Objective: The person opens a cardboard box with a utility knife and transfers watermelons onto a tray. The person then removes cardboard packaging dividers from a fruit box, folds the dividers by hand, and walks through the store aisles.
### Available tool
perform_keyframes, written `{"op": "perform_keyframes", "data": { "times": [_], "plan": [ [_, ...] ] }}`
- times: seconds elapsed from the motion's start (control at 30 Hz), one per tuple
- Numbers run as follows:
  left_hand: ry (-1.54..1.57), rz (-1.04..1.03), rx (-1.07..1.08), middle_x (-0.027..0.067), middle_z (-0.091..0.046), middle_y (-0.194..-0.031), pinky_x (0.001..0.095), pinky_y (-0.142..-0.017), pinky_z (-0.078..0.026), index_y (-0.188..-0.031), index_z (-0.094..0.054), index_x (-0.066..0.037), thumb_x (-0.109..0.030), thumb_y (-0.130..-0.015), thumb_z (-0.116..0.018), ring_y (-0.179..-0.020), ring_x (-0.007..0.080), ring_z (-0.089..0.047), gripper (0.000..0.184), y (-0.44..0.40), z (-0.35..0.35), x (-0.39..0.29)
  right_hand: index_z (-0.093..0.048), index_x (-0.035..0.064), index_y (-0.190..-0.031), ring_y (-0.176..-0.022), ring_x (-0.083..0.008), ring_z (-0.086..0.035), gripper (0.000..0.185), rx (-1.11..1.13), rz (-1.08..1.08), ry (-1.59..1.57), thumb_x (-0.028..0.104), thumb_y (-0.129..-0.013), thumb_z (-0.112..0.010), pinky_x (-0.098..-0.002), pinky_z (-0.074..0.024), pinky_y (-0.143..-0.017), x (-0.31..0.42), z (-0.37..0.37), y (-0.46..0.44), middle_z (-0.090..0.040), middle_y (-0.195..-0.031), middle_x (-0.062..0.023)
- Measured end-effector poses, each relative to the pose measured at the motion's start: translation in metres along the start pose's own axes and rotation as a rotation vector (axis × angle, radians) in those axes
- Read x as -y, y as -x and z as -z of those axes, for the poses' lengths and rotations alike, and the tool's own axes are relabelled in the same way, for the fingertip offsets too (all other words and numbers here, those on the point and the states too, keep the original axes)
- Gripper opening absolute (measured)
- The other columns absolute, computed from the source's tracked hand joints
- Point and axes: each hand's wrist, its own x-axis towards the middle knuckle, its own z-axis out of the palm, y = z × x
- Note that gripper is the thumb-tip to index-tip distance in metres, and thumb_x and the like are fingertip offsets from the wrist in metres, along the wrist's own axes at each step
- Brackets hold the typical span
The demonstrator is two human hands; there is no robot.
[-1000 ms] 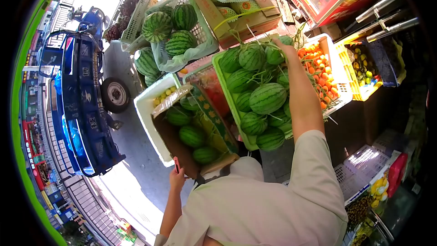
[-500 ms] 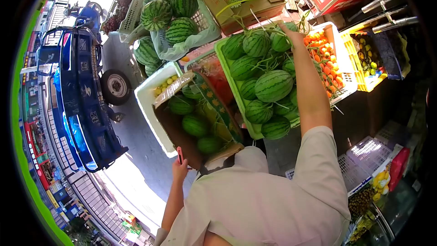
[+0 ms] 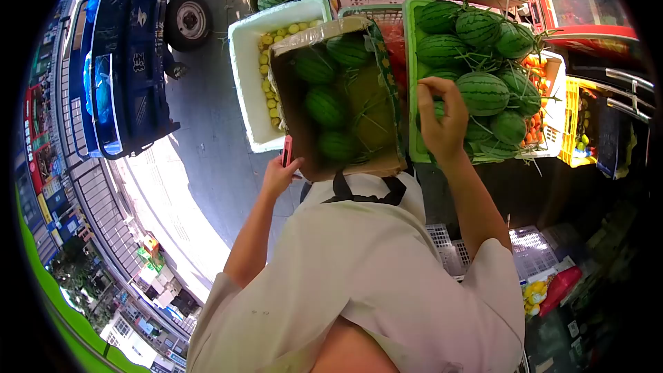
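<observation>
My left hand (image 3: 280, 176) is closed around a red-handled utility knife (image 3: 286, 151), beside the near left corner of a cardboard box (image 3: 298, 145). Several dark green watermelons (image 3: 324, 106) and loose stems lie in that box. Over the left rim of a light green crate (image 3: 416, 137), my right hand (image 3: 445, 121) is raised with thumb and forefinger tips brought together. Whatever lies between those tips, if anything, is too small to make out. Several striped watermelons (image 3: 483, 93) with stems fill the crate just right of the hand.
A white foam box (image 3: 250, 107) with yellow fruit (image 3: 273, 93) stands left of the cardboard box. Orange fruit (image 3: 534, 128) sits in a white crate at right, beside a yellow crate (image 3: 570, 117). A blue cargo tricycle (image 3: 135, 62) is parked on the left.
My right hand has come back from the far watermelons to the crate's near left side. My left hand still holds the knife. The view has shifted, with the boxes now nearer the middle.
</observation>
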Motion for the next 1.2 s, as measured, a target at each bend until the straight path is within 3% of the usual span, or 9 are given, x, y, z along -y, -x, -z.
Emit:
{"op": "perform_keyframes", "data": {
  "times": [0.07, 0.13, 0.17, 0.23, 0.37, 0.43, 0.67, 0.9, 1.2],
  "plan": [
    [-0.007, 0.014, 0.038, 0.0001, -0.057, -0.069, 0.0266, -0.054, -0.053, -0.088, -0.067, -0.001, -0.033, -0.086, -0.077, -0.055, 0.0084, -0.053, 0.033, -0.003, -0.002, 0.001, -0.065, 0.0033, -0.107, -0.093, -0.0307, -0.064, 0.027, 0.427, 0.064, 0.197, 0.017, -0.085, -0.074, -0.04, -0.0509, -0.083, -0.011, -0.055, 0.027, -0.067, -0.096, -0.0148],
    [-0.035, 0.013, 0.091, 0.0009, -0.058, -0.07, 0.0267, -0.057, -0.053, -0.09, -0.067, 0.0, -0.039, -0.085, -0.079, -0.058, 0.0097, -0.054, 0.041, 0.0, -0.011, -0.007, -0.05, -0.0005, -0.134, -0.12, -0.0364, -0.055, 0.066, 0.642, 0.033, 0.41, 0.034, -0.084, -0.075, -0.0459, -0.0463, -0.1, -0.067, -0.105, 0.064, -0.059, -0.127, -0.0213],
    [-0.025, 0.015, 0.091, 0.0009, -0.058, -0.07, 0.0267, -0.057, -0.053, -0.09, -0.067, 0.0, -0.039, -0.085, -0.079, -0.058, 0.0097, -0.054, 0.041, 0.001, -0.014, -0.003, -0.05, -0.0005, -0.134, -0.12, -0.0364, -0.055, 0.066, 0.65, 0.036, 0.415, 0.034, -0.084, -0.075, -0.0459, -0.0463, -0.1, -0.08, -0.128, 0.071, -0.059, -0.127, -0.0213],
    [-0.04, -0.072, 0.11, 0.0019, -0.058, -0.07, 0.0276, -0.058, -0.051, -0.088, -0.065, 0.001, -0.042, -0.084, -0.079, -0.06, 0.0112, -0.057, 0.045, -0.005, -0.009, 0.013, -0.036, -0.0036, -0.145, -0.129, -0.0406, -0.048, 0.092, 0.923, -0.476, 0.561, 0.04, -0.078, -0.08, -0.0438, -0.0419, -0.108, -0.099, -0.178, 0.085, -0.049, -0.138, -0.0282],
    [-0.171, -0.067, 0.038, 0.0016, -0.056, -0.066, 0.0281, -0.058, -0.049, -0.081, -0.064, 0.0, -0.047, -0.084, -0.078, -0.061, 0.01, -0.058, 0.049, -0.011, 0.025, 0.026, -0.006, 0.001, -0.157, -0.144, -0.0461, -0.027, 0.13, 0.885, -0.492, 0.748, 0.05, -0.067, -0.087, -0.047, -0.031, -0.118, -0.136, -0.279, 0.109, -0.022, -0.156, -0.0316],
    [-0.228, -0.119, 0.064, -0.0013, -0.051, -0.062, 0.0294, -0.055, -0.039, -0.073, -0.057, -0.004, -0.044, -0.085, -0.078, -0.058, 0.0088, -0.046, 0.047, -0.019, 0.027, 0.02, -0.005, 0.0023, -0.157, -0.142, -0.0488, -0.028, 0.135, 0.851, -0.489, 0.756, 0.049, -0.063, -0.09, -0.049, -0.0309, -0.117, -0.151, -0.29, 0.112, -0.023, -0.156, -0.032],
    [-0.203, -0.212, 0.135, -0.0023, -0.044, -0.062, 0.0293, -0.056, -0.035, -0.072, -0.053, -0.004, -0.039, -0.085, -0.078, -0.061, 0.0096, -0.037, 0.045, -0.033, 0.036, 0.022, -0.012, 0.0004, -0.155, -0.135, -0.0446, -0.043, 0.137, 0.66, -0.559, 0.567, 0.047, -0.055, -0.093, -0.0456, -0.0396, -0.112, -0.164, -0.285, 0.103, -0.035, -0.15, -0.0313],
    [-0.169, -0.215, 0.183, -0.0021, -0.053, -0.064, 0.0262, -0.052, -0.038, -0.075, -0.061, -0.003, -0.031, -0.089, -0.076, -0.056, 0.0076, -0.046, 0.035, -0.021, 0.028, -0.002, -0.046, -0.0035, -0.136, -0.121, -0.0305, -0.059, 0.109, 0.546, -0.692, 0.061, 0.046, -0.052, -0.096, -0.0373, -0.0472, -0.103, -0.085, -0.195, 0.068, -0.059, -0.131, -0.0231],
    [-0.263, -0.225, 0.161, 0.0024, -0.061, -0.068, 0.0277, -0.057, -0.055, -0.081, -0.063, 0.002, -0.026, -0.092, -0.071, -0.063, 0.0098, -0.062, 0.031, -0.043, 0.02, 0.012, -0.044, 0.0036, -0.142, -0.117, -0.0217, -0.059, 0.069, -0.052, -0.748, -1.134, 0.027, -0.086, -0.075, -0.0375, -0.0473, -0.102, 0.042, 0.0, 0.079, -0.06, -0.127, -0.0089]
  ]
}}
